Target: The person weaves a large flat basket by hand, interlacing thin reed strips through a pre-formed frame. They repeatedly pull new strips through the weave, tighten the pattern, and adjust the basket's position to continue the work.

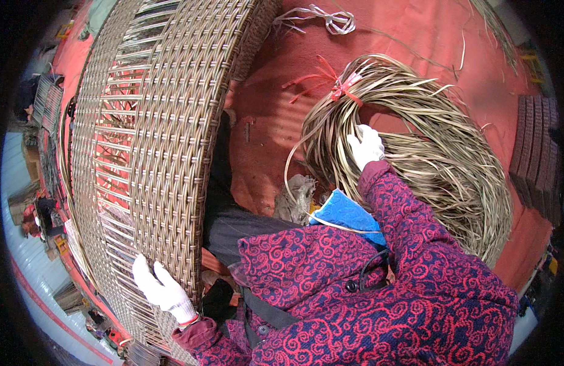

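A long woven wicker panel (172,134) of brown and beige strips stands on my left, with an unwoven band of bare crosswise strands (118,143) down its length. My left hand (161,285), in a white knit glove, rests on the near part of this panel with its thumb and fingers apart. To the right lies a big looped bundle of wicker strips (459,152), bound near its top with a red tie (344,86). My white-gloved right hand (367,147) is at the bundle's inner edge, its fingers curled in on the strips; how many it grips is hidden.
A blue piece of material (346,211) lies by my lap beside crumpled clear plastic (295,198). Red cloth (270,131) covers the ground. Tangled pale strapping (337,21) lies at the far side. Stacked dark woven pieces (536,152) sit at the right.
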Demonstrator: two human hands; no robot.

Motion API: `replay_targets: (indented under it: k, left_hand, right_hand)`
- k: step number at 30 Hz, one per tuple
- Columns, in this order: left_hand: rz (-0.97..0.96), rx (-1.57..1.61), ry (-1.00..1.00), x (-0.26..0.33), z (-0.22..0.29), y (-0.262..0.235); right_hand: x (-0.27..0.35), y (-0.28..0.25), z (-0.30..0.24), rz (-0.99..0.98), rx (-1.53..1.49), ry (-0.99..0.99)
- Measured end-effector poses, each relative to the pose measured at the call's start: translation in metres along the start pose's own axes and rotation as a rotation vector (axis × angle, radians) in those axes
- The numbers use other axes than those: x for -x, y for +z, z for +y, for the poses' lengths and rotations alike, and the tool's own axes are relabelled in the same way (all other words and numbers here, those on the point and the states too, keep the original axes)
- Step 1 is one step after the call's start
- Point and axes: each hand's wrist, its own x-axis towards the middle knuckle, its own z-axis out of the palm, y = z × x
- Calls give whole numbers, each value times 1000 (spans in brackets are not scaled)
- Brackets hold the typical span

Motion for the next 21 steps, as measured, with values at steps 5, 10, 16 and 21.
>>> replay_targets:
  k: [5, 10, 16, 21]
  left_hand:
    - [10, 11, -2, 1, 3, 0]
    - [14, 23, -28, 1, 5, 1]
    - [7, 19, -32, 1, 8, 0]
    - [7, 29, -27, 1, 10, -1]
  right_hand:
    - [-13, -17, 0, -91, 9, -5]
    - [-14, -39, -15, 144, 122, -400]
    - [-16, 5, -59, -354, -226, -173]
    - [-41, 52, -89, -569, -1159, 680]
